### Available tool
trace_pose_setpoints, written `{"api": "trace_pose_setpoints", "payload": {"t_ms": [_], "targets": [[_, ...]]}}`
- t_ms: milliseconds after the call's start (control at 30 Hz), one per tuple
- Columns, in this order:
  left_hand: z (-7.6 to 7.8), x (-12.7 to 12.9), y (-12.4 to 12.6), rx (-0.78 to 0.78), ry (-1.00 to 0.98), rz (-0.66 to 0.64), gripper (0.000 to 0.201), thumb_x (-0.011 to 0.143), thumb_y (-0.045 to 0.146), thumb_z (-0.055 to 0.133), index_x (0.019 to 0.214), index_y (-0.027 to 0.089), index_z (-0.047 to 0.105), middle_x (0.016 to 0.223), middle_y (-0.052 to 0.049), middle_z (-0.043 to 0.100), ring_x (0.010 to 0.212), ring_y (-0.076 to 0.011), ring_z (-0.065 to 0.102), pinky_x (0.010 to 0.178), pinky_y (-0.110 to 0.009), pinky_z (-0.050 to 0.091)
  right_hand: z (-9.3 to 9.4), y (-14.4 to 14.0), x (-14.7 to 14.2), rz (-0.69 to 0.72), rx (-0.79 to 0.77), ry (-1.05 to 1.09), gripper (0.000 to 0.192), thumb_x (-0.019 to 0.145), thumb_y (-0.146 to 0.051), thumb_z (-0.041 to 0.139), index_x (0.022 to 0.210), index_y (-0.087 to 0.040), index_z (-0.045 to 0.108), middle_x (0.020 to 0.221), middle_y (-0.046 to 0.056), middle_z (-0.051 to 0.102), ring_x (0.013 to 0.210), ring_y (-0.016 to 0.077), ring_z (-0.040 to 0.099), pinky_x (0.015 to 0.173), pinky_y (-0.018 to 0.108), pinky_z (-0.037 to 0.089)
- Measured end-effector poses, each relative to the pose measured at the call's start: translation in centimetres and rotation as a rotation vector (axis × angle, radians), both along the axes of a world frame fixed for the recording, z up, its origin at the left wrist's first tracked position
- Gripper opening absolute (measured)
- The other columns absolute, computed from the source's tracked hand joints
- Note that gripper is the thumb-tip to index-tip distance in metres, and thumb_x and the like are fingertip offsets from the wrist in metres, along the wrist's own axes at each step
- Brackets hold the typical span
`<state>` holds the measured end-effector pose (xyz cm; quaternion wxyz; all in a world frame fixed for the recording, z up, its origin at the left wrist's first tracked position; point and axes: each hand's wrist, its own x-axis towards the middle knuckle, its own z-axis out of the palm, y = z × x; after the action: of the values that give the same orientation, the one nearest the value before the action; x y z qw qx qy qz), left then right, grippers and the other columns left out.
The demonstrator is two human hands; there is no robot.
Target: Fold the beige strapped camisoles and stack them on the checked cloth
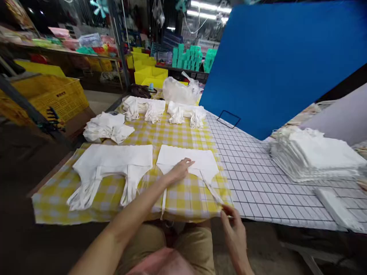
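My left hand (178,172) lies flat, fingers together, on the lower edge of a white cloth bag (186,157) spread on the yellow checked tablecloth (183,198). My right hand (233,223) pinches the end of that bag's right strap (213,191) at the table's front edge. A stack of the same white bags (114,158) lies just to the left, its straps hanging toward me.
Bundles of folded white bags (145,109) (186,112) (106,128) sit farther back, with a clear plastic bag (180,89) behind them. A tall pile of flat white bags (315,156) rests on the white grid surface (252,179) at right. A blue board (281,61) stands behind. Yellow crates (54,95) are at left.
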<state>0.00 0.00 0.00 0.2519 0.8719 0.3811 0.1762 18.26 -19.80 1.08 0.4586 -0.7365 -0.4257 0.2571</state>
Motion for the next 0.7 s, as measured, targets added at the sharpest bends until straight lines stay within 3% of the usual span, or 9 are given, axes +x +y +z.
{"api": "trace_pose_setpoints", "payload": {"t_ms": [67,167,233,300,400,467,533,700], "targets": [[0.0,-2.5,-0.9,0.005,0.004,0.074,0.059,0.069,-0.002,0.036,0.126,0.009,0.046,0.126,-0.013,0.048,0.117,-0.0199,0.045,0.102,-0.032,0.036,-1.0,-0.9,-2.7,0.324,-0.227,0.13,0.037,0.07,-0.05,0.056,0.085,-0.018,0.066,0.086,0.009,0.068,0.085,0.0264,0.06,0.075,0.035,0.046],[0.4,-5.8,-3.1,-0.021,-0.012,0.126,0.053,0.073,0.001,0.036,0.124,0.012,0.048,0.124,-0.01,0.051,0.116,-0.0186,0.047,0.102,-0.032,0.036,-2.8,-1.4,-7.3,0.598,-0.473,0.393,0.039,0.066,-0.047,0.063,0.094,-0.02,0.066,0.096,0.008,0.067,0.092,0.0256,0.059,0.078,0.034,0.046],[0.8,-7.3,-5.1,-0.062,-0.032,0.123,0.05,0.077,0.005,0.035,0.124,0.015,0.049,0.124,-0.008,0.053,0.114,-0.0169,0.049,0.101,-0.031,0.037,-4.3,-0.9,-10.6,0.612,-0.527,0.594,0.052,0.063,-0.047,0.066,0.107,-0.021,0.061,0.112,0.008,0.062,0.102,0.0247,0.056,0.082,0.033,0.044],[0.9,-8.5,-7.2,-0.107,-0.021,0.1,0.048,0.08,0.006,0.034,0.125,0.016,0.047,0.127,-0.007,0.052,0.116,-0.0159,0.048,0.101,-0.03,0.036,-5.5,-0.1,-13.6,0.584,-0.472,0.673,0.056,0.062,-0.052,0.066,0.108,-0.02,0.059,0.115,0.009,0.059,0.104,0.0234,0.054,0.083,0.032,0.042],[0.0,-9.5,-9.6,-0.138,0.07,0.04,0.047,0.085,0.012,0.035,0.13,0.018,0.042,0.138,-0.008,0.041,0.129,-0.0179,0.034,0.107,-0.037,0.026,-6.4,0.6,-16.1,0.608,-0.424,0.61,0.048,0.063,-0.06,0.061,0.082,-0.016,0.063,0.086,0.007,0.064,0.084,0.0209,0.057,0.074,0.03,0.042],[-1.1,-9.9,-10.4,-0.128,0.146,-0.003,0.045,0.087,0.017,0.037,0.133,0.018,0.038,0.145,-0.008,0.029,0.135,-0.02,0.021,0.11,-0.041,0.019,-6.0,0.1,-16.1,0.642,-0.423,0.573,0.047,0.065,-0.062,0.058,0.065,-0.016,0.059,0.066,0.003,0.059,0.068,0.0173,0.053,0.066,0.028,0.04],[-2.0,-10.2,-10.7,-0.091,0.192,-0.036,0.046,0.089,0.022,0.036,0.135,0.02,0.034,0.148,-0.006,0.02,0.137,-0.02,0.013,0.11,-0.043,0.015,-4.7,-1.1,-14.9,0.704,-0.407,0.467,0.047,0.073,-0.06,0.05,0.059,-0.016,0.055,0.056,0.001,0.053,0.058,0.0139,0.047,0.057,0.025,0.035],[-2.8,-10.4,-10.6,-0.007,0.255,-0.065,0.047,0.091,0.024,0.034,0.138,0.021,0.028,0.149,-0.006,0.014,0.137,-0.0189,0.009,0.11,-0.041,0.014,0.5,-2.8,-10.1,0.869,-0.298,-0.191,0.038,0.087,-0.039,0.036,0.061,-0.019,0.053,0.055,0.001,0.055,0.052,0.0131,0.044,0.051,0.024,0.028]]}}
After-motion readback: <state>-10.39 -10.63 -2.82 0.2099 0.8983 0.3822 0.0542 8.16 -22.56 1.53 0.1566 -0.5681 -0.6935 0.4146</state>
